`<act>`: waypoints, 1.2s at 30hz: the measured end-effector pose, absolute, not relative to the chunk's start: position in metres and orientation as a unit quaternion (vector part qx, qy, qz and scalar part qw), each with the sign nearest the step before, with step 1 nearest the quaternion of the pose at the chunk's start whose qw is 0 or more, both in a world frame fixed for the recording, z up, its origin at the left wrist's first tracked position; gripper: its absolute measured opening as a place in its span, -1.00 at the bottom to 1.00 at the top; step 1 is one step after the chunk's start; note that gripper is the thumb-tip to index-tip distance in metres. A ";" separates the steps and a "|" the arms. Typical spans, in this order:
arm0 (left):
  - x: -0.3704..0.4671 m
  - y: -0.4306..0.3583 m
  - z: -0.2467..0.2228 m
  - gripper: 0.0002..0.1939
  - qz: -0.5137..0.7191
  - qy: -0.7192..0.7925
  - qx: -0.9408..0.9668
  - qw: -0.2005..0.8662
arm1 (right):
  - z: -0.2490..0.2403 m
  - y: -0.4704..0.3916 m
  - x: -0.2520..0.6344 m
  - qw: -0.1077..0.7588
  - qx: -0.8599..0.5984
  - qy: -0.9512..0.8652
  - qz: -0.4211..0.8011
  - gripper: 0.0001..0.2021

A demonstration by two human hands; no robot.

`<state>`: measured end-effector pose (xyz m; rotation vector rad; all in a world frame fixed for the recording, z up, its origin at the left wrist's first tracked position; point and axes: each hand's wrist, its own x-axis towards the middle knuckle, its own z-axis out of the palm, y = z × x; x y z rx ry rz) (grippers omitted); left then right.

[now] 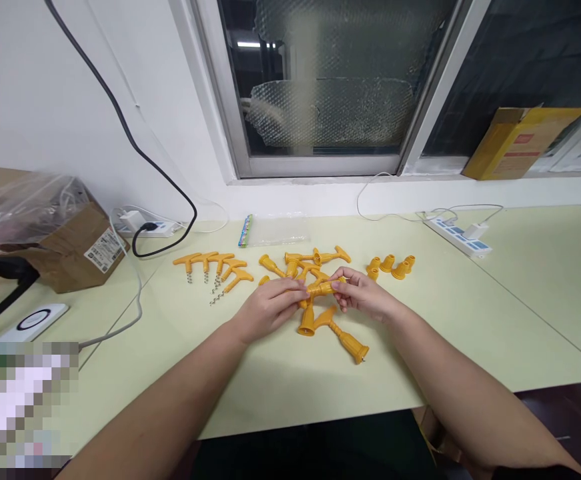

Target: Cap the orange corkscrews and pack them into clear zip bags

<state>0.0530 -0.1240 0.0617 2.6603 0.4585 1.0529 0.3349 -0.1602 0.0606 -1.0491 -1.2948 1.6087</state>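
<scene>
Between my two hands is a yellow corkscrew (320, 289), held level above a pile of others. My left hand (274, 305) is closed around its left end, and my right hand (359, 292) pinches its right end. Just below lie whole corkscrews with bell-shaped sleeves, one (354, 347) pointing toward the front right. More corkscrews (297, 260) are heaped behind my hands. To the left sits a row of T-shaped handles (233, 277) with bare metal spirals. Several loose yellow sleeves (388, 263) stand at the right. My fingers hide parts of the held corkscrew.
Behind the pile lies a clear plastic bag (277, 230). Power strips rest at the back left (156, 229) and back right (457, 235), with cables. A cardboard box (75, 247) and a white charging pad (33, 322) are on the left. A yellow carton (523, 143) leans at the window.
</scene>
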 end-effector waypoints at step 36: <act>0.062 -0.133 0.069 -0.31 0.358 0.343 0.576 0.650 | 0.043 -0.158 0.335 0.483 -0.386 -0.764 0.183 -0.80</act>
